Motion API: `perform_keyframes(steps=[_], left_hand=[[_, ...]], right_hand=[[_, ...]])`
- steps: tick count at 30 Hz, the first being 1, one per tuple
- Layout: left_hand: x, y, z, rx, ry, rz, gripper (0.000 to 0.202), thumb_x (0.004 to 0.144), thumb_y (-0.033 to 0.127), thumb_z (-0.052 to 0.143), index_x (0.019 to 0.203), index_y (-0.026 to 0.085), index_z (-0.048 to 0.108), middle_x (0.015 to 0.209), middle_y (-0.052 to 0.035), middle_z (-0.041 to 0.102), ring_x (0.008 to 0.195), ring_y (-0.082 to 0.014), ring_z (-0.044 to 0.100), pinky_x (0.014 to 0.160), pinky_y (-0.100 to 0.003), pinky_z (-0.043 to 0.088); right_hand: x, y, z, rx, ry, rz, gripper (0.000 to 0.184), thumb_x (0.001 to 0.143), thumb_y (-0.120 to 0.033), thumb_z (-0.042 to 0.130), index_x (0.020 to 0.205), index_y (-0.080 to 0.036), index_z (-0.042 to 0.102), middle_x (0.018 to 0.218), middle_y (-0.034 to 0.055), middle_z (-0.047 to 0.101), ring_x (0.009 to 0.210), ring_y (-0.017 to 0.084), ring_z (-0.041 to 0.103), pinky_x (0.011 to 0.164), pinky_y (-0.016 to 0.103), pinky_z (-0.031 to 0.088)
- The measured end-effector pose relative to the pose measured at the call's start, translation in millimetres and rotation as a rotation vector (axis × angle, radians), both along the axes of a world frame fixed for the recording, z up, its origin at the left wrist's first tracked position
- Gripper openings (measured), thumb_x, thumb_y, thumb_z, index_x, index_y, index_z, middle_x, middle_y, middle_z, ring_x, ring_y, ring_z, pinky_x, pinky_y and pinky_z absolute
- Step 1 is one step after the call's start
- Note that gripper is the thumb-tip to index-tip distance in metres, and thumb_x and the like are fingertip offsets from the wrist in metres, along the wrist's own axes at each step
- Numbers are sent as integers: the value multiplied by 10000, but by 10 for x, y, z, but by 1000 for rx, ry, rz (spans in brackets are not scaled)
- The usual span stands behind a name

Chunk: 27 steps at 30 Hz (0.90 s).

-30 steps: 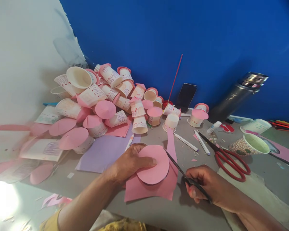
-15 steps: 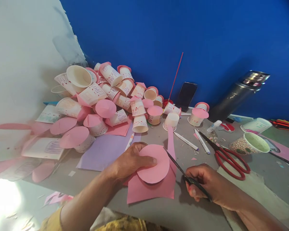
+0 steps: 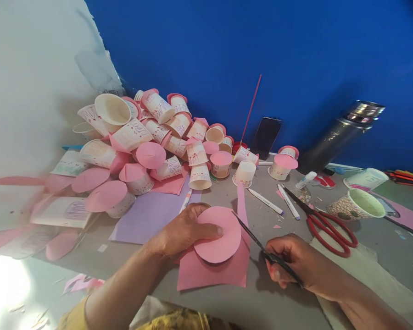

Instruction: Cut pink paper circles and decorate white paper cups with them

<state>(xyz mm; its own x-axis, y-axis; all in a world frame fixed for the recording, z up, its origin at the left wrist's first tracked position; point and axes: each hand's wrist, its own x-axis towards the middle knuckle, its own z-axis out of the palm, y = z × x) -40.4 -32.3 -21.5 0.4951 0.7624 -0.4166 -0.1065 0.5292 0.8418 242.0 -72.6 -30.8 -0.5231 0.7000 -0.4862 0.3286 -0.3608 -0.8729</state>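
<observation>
Pink disc [image 3: 222, 247] pinched in left hand [image 3: 189, 230]; right hand [image 3: 286, 262] grips black scissors [image 3: 250, 234]; lettering on white marker [image 3: 266, 202] unreadable.

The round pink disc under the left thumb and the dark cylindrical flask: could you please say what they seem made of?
Round pink disc: matte paper or thin card, by its thin, crisp-cut edge. Dark cylindrical flask: likely metal; mirror-like reflections suggest a polished top, while the smooth body may be coated.

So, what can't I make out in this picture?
In the head view:
Left hand: partly hidden under the pink circle.
Leftmost cup: blurred, near the left edge.
Pink sheet: cut off by the right edge.
Print on the markers: too small to read.
</observation>
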Motion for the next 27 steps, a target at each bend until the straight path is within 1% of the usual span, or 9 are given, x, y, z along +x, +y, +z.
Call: perform_keyframes(steps=[5, 9, 12, 15, 19, 22, 27], left_hand=[[-2, 5, 3, 3, -29, -20, 351, 573, 343, 905, 790, 106, 763, 727, -63, 714, 614, -146, 617, 557, -240, 464], [14, -1, 19, 1, -13, -10, 361, 561, 345, 910, 791, 102, 773, 713, -62, 709, 601, -139, 605, 545, -236, 454], [18, -3, 16, 10, -2, -8, 356, 562, 343, 904, 791, 100, 779, 706, -62, 704, 594, -141, 602, 532, -237, 444], [12, -3, 1, 35, 4, -39, 329, 572, 342, 889, 761, 97, 777, 682, -58, 685, 587, -144, 595, 521, -244, 434], [0, -4, -10, 98, 53, -84, 304, 611, 350, 863, 753, 94, 782, 696, -74, 692, 602, -158, 602, 524, -258, 431], [-4, -7, -3, 127, 81, -91, 281, 627, 353, 852, 732, 103, 775, 685, -70, 687, 587, -154, 591, 511, -259, 416], [-8, -19, 15, 128, 72, -90, 286, 630, 372, 855, 690, 113, 749, 642, -46, 639, 567, -142, 561, 498, -255, 399]], right_hand=[[13, 3, -4, 31, -4, 12, 617, 700, -750, 781, 663, -172, 571, 622, -5, 572, 594, 124, 489, 565, 236, 363], [18, 7, -8, 32, -16, 19, 608, 718, -735, 781, 661, -165, 577, 617, -5, 574, 591, 119, 489, 565, 234, 351], [13, 2, -6, 14, -16, 17, 614, 693, -738, 795, 655, -168, 569, 613, -9, 564, 589, 117, 482, 565, 234, 359], [5, -2, 1, -4, -12, 25, 626, 671, -753, 800, 659, -175, 557, 614, -9, 560, 591, 119, 479, 569, 237, 388], [5, -2, -5, -11, 11, 39, 640, 676, -777, 784, 667, -176, 561, 620, -4, 573, 591, 121, 489, 570, 237, 407], [10, -2, -13, -2, 1, 45, 611, 697, -745, 788, 675, -173, 576, 621, 1, 583, 589, 126, 504, 565, 236, 403], [4, 1, 3, -4, -28, 40, 522, 694, -611, 845, 660, -176, 558, 619, -13, 569, 598, 124, 498, 569, 231, 389]])
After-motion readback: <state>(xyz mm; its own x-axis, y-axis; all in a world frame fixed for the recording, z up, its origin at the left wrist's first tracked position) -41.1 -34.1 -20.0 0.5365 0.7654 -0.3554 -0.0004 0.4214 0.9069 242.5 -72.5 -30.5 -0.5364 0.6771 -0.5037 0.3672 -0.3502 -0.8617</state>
